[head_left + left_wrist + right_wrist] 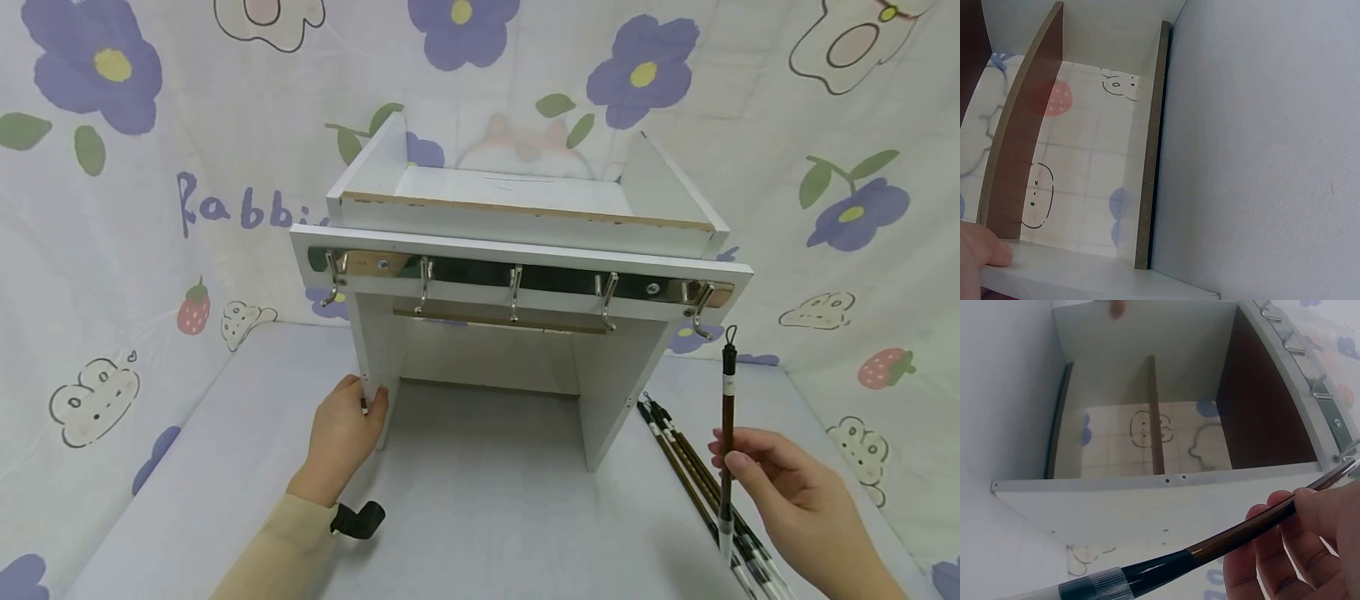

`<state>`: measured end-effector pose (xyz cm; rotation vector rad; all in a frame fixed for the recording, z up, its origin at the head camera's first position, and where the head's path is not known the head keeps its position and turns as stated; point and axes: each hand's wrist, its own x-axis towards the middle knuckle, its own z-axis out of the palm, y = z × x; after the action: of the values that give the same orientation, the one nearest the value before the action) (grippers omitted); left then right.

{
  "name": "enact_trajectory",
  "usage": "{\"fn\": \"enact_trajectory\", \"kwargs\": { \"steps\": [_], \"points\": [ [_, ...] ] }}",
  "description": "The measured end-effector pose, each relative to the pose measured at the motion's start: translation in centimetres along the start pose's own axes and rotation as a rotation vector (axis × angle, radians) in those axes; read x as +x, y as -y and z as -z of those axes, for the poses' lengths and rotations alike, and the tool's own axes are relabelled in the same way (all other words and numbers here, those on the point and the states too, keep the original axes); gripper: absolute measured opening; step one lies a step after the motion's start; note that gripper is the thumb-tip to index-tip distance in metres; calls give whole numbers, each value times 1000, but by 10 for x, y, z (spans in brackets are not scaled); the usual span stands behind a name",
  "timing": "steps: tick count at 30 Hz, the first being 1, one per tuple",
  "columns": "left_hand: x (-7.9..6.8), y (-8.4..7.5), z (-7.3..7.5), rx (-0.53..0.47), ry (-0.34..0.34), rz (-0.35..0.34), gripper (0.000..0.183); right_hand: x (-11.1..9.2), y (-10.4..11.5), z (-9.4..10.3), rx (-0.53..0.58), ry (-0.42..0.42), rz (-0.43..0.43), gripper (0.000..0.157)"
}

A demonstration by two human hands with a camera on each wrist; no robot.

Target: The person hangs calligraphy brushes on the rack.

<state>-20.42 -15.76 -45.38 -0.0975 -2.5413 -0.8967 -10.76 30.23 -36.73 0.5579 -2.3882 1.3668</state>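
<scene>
A white wooden shelf stands on the table, with a metal strip of several hooks along its front board. My left hand grips the front edge of the shelf's left side panel; its thumb shows on that panel's edge in the left wrist view. Between thumb and fingers, my right hand pinches a brown-handled calligraphy brush. The brush hangs upright, its black cord loop at the top and its clear-capped tip at the bottom. Its loop is just right of the rightmost hook, apparently apart from it.
Several more calligraphy brushes lie in a bundle on the table, right of the shelf. A crossbar spans the shelf's open inside. Behind hangs a cloth printed with flowers. A black wrist device sits on the left wrist.
</scene>
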Motion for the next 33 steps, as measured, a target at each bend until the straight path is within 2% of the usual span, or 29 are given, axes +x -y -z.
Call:
{"fn": "enact_trajectory", "kwargs": {
  "steps": [4,13,33],
  "points": [
    [0,0,0,-2,1,2,23,1,1,-1,-25,26,26,25],
    [1,0,0,-7,-1,-5,24,1,0,-2,-67,54,7,23],
    [1,1,-1,-2,14,21,26,3,-2,-5,-106,39,-49,23]
  ]
}}
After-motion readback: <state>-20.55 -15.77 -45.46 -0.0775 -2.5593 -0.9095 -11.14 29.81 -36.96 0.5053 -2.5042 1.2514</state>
